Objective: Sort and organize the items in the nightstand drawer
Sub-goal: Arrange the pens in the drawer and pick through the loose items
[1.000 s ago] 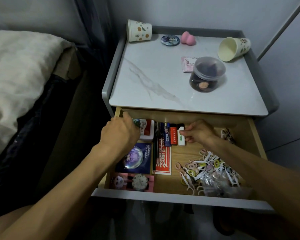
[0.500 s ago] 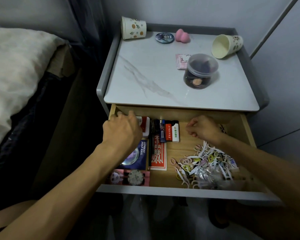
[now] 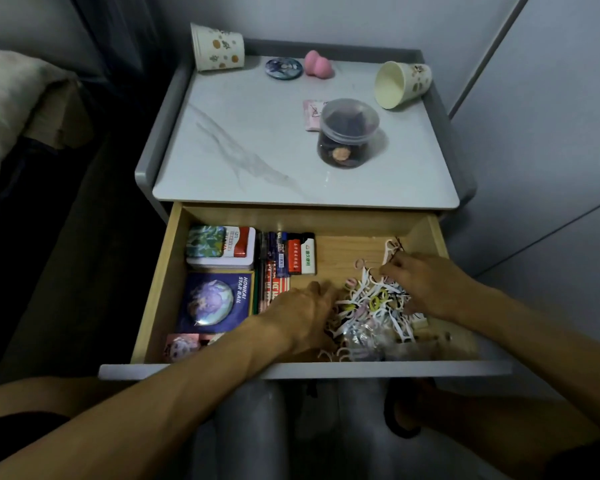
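The wooden drawer (image 3: 160,292) is pulled out. On its left side lie a tin box (image 3: 222,247), a blue round-badge box (image 3: 215,301) and a pink card (image 3: 181,346). Beside them are lighters (image 3: 302,254), batteries (image 3: 279,254) and a red card pack (image 3: 274,289). A loose pile of white floss picks and hair ties (image 3: 371,306) fills the right side. My left hand (image 3: 302,317) touches the pile's left edge with its fingers stretched out. My right hand (image 3: 426,282) rests on the pile's far right, fingers curled round floss picks.
On the marble nightstand top (image 3: 243,140) stand a paper cup (image 3: 217,46), a tipped paper cup (image 3: 400,83), a round badge (image 3: 283,68), a pink sponge (image 3: 317,64), a lidded jar (image 3: 347,133) and a pink sachet (image 3: 312,114). A bed (image 3: 11,98) lies to the left, a wall to the right.
My left hand left the tin box and crossed right to the pile. My right hand moved from near the lighters down onto the pile's far right. The camera came closer.
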